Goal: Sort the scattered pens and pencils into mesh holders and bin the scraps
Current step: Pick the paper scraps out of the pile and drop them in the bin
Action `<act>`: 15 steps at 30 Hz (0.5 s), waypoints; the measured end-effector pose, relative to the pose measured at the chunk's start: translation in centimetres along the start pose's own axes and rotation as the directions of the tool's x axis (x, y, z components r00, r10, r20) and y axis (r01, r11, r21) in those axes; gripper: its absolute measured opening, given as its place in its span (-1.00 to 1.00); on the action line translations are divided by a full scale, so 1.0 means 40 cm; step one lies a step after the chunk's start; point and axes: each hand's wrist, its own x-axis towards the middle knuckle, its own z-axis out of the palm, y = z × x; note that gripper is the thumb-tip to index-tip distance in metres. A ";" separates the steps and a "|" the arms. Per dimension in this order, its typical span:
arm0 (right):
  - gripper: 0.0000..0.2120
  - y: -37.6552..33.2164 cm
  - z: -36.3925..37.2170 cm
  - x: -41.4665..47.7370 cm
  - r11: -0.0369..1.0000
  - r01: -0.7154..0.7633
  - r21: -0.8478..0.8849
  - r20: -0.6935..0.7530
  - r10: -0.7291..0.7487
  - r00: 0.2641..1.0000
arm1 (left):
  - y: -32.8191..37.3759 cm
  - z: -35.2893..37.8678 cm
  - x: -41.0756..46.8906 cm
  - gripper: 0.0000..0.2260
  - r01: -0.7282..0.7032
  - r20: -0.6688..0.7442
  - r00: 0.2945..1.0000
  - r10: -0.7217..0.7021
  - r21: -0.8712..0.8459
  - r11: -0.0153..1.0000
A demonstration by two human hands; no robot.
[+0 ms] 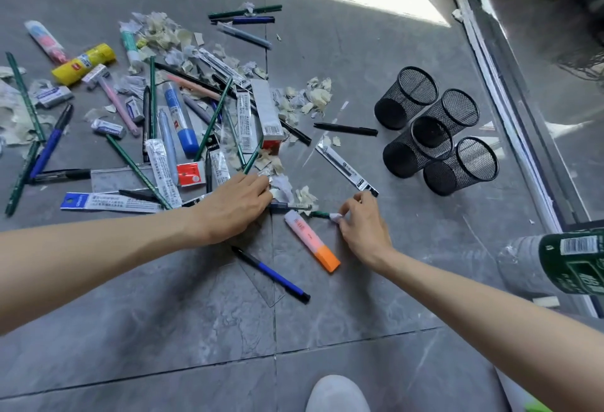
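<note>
Pens, green pencils, refill packs and torn paper scraps (157, 30) lie scattered over the grey tiled floor. Several black mesh holders (431, 132) stand together to the right, and nothing shows inside them. My left hand (235, 205) reaches into the pile's near edge, fingertips on white paper scraps (282, 186). My right hand (362, 225) pinches the white end of a short green pencil (320, 214). Between my hands lies a pink and orange highlighter (310, 240), and a blue pen (274, 276) lies closer to me.
A green-labelled container (572, 261) with a barcode stands at the right edge. A metal door track (510, 110) runs along the right behind the holders. My white shoe (336, 393) shows at the bottom. A yellow tube (83, 63) and erasers lie at the far left.
</note>
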 end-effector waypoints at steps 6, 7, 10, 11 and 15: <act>-0.46 -0.056 -0.004 0.011 0.977 0.207 -0.050 0.017 -0.206 0.978 | 0.014 0.001 -0.054 -0.64 0.004 0.024 1.000 -0.002 -0.059 0.998; -0.37 -0.068 -0.005 0.013 0.941 0.323 -0.106 0.095 -0.314 0.945 | 0.016 0.003 -0.062 -0.63 -0.013 0.024 1.000 0.014 -0.055 0.998; -0.49 -0.101 0.012 0.017 0.734 0.649 -0.200 0.266 -0.597 0.757 | 0.013 0.000 -0.081 -0.56 -0.079 -0.009 0.997 0.079 -0.045 0.996; -0.57 -0.106 0.019 0.016 0.690 0.696 -0.200 0.284 -0.638 0.715 | 0.011 -0.003 -0.085 -0.56 -0.101 -0.021 0.995 0.100 -0.043 0.994; -0.82 -0.116 0.021 0.016 0.737 0.662 -0.137 0.336 -0.594 0.731 | 0.006 -0.010 -0.102 -0.65 -0.145 -0.035 0.989 0.145 -0.016 0.989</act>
